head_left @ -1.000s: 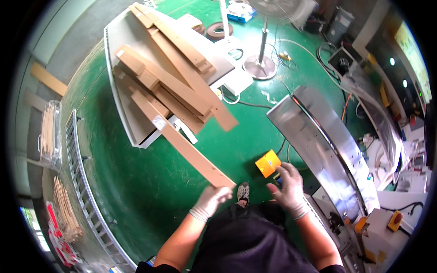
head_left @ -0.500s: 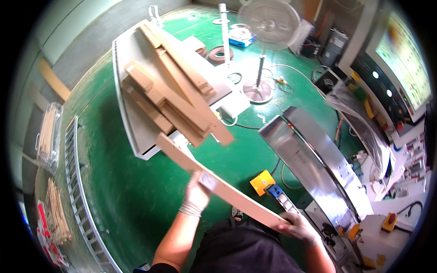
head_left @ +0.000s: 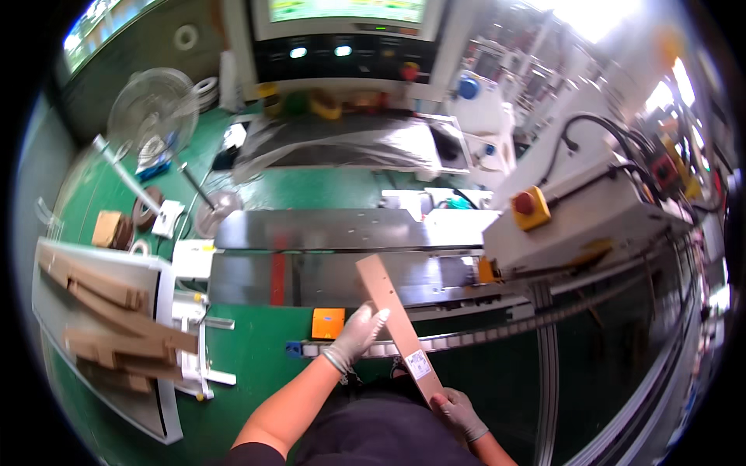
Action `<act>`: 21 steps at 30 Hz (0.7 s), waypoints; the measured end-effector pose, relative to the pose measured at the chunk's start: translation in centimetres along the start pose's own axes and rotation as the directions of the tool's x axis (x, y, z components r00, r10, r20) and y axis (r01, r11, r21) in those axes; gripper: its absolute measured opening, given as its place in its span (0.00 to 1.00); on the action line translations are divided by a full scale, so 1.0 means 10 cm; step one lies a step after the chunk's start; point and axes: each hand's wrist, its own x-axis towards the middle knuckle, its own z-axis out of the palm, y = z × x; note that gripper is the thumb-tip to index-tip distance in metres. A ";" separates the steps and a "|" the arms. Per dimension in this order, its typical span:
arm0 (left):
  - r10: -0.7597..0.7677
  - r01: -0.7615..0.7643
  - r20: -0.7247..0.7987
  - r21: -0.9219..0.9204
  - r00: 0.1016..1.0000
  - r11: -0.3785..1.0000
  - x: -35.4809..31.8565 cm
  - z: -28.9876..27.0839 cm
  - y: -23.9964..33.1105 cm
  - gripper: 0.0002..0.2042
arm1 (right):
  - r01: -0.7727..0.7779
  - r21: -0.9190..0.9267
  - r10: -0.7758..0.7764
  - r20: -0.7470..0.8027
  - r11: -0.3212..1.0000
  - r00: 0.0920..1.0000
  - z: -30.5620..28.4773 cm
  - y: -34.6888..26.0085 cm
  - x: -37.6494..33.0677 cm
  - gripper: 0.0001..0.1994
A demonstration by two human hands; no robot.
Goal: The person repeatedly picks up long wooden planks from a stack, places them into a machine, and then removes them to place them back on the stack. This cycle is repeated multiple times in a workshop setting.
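The pale-gloved left hand (head_left: 355, 334) grips the left edge of a long, narrow, flat brown board (head_left: 396, 320), and the pale-gloved right hand (head_left: 464, 415) pinches its near end, thumb on the upper face beside a white printed label (head_left: 418, 363). The board slants away from the body, its far end over a long silver metal machine bed (head_left: 334, 289), its middle crossing above a narrow rail of pale rollers (head_left: 482, 335), with a box-shaped orange unit (head_left: 328, 321) just left of the left hand
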 end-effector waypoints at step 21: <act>-0.174 0.177 0.170 -0.002 0.970 0.984 0.77 1.62 -0.47 0.21 | -0.183 -0.068 0.154 -0.310 0.981 0.938 -0.60 0.16 0.06 0.28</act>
